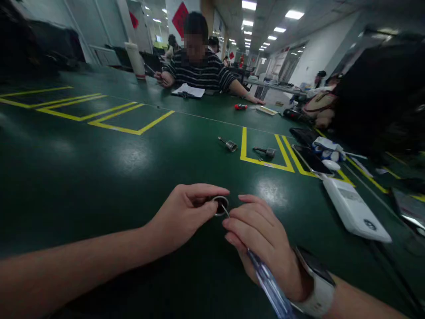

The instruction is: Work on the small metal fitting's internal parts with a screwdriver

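My left hand (191,212) pinches a small round metal cup (215,199) between thumb and fingers, its open rim facing me; it looks like a hole saw. In my right hand (257,230) is a screwdriver (267,281) with a clear bluish handle, which runs back under the palm. Its thin metal shaft points into the cup's opening, where the tip is hidden. Two similar hole saws lie farther out on the green table (133,199): one hole saw (229,144) left of a yellow-taped box, another hole saw (267,152) inside it.
Yellow tape (114,128) marks boxes on the table. To the right lie a white device (357,208), a dark phone (312,158) and a blue-white pouch (328,149). Across sit a person (199,66), a clipboard (189,91), a red-handled screwdriver (241,106) and a tall cup (135,60).
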A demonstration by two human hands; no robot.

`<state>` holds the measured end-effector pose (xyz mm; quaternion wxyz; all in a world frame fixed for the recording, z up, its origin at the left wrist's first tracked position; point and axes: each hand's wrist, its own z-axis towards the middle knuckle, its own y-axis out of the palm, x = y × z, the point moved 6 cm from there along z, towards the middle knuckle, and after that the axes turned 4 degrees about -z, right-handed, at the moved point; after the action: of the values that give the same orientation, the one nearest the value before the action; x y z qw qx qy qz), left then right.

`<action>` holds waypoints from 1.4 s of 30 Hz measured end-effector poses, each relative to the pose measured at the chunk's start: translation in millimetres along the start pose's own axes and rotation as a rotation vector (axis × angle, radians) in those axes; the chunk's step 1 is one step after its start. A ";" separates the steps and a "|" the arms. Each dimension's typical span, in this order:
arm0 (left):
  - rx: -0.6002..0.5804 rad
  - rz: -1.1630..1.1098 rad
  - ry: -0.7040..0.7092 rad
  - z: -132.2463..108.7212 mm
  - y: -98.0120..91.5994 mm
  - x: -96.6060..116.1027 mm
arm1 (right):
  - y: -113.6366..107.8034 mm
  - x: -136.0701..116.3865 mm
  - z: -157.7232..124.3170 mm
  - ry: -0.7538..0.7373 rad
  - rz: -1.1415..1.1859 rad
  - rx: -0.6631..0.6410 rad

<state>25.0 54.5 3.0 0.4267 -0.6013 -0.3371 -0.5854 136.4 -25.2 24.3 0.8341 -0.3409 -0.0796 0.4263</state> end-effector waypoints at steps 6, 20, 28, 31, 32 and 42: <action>-0.021 -0.023 0.055 -4.0 3.9 2.4 | 0.9 1.8 -2.4 0.029 -0.014 -0.021; -0.021 0.001 0.048 -3.0 2.6 1.2 | -2.2 -0.1 -2.1 0.030 0.038 -0.023; -0.001 -0.019 -0.020 -4.0 2.2 0.0 | -6.8 -0.4 -0.8 0.055 0.081 0.011; 0.006 -0.043 -0.050 -4.9 2.7 -0.1 | -6.3 -0.6 -0.9 0.059 0.095 0.018; 0.014 -0.050 -0.058 -5.0 2.5 -0.2 | -6.0 -0.1 -0.9 0.066 0.098 0.021; 0.010 -0.112 -0.081 -6.2 1.3 -3.5 | -2.9 8.4 -0.8 0.207 0.245 -0.004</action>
<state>23.2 48.6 -1.0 0.3821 -0.6024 -0.3901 -0.5821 143.9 -20.4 24.3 0.7789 -0.3918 0.0484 0.4873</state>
